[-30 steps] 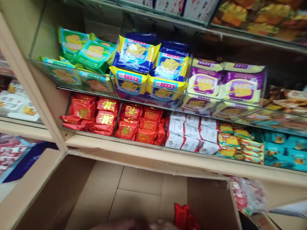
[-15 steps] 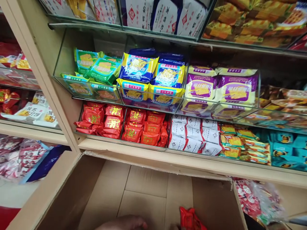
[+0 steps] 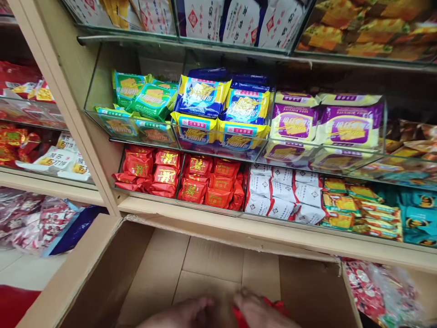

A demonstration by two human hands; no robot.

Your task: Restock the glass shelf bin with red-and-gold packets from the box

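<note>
cardboard box (image 3: 213, 255) stands open below a wooden shelf (image 3: 205, 221), with a red packet (image 3: 278, 306) inside, toward the bottom of the view. the right hand (image 3: 256, 312) covers part of that packet; whether its grip pinches it, i cannot tell. the left hand (image 3: 180, 314), blurred, is just beside, over the box, its grip also unclear. clear bins (image 3: 93, 84) above hold green packs (image 3: 150, 101), blue-and-yellow packs (image 3: 200, 96) and purple packs (image 3: 294, 122); the row beneath holds red bundles (image 3: 165, 173), white packets (image 3: 283, 191) and teal packs (image 3: 418, 221).
</note>
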